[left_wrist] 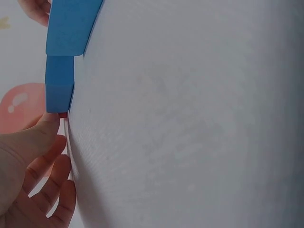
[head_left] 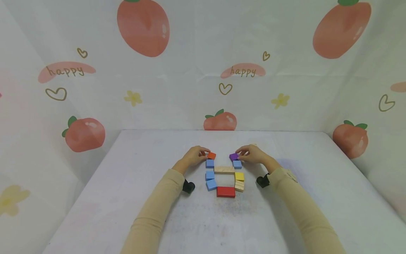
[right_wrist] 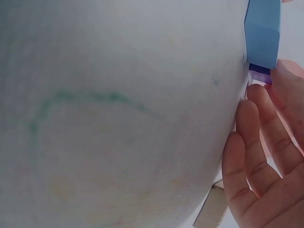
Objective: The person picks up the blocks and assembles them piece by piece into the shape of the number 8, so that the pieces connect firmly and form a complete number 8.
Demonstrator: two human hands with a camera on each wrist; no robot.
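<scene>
In the head view my left hand (head_left: 195, 155) pinches an orange-red block (head_left: 211, 155) between thumb and forefinger, at the far left end of an outline of blocks. Opposite it, my right hand (head_left: 253, 154) holds a purple block (head_left: 233, 156) by its edges. Just nearer than each stands a blue block, one on the left (head_left: 210, 163) and one on the right (head_left: 237, 164). The left wrist view shows only a sliver of the orange-red block behind a blue block (left_wrist: 60, 85). Part of the purple block (right_wrist: 260, 73) shows by the thumb in the right wrist view.
A plain wooden plank (head_left: 224, 170) spans the outline's middle. Nearer lie two blue blocks on the left, a yellow block (head_left: 239, 176) and a plain wooden block (head_left: 239, 186) on the right, and a red block (head_left: 226, 192) in front. Another wooden piece (head_left: 253, 144) lies behind my right hand.
</scene>
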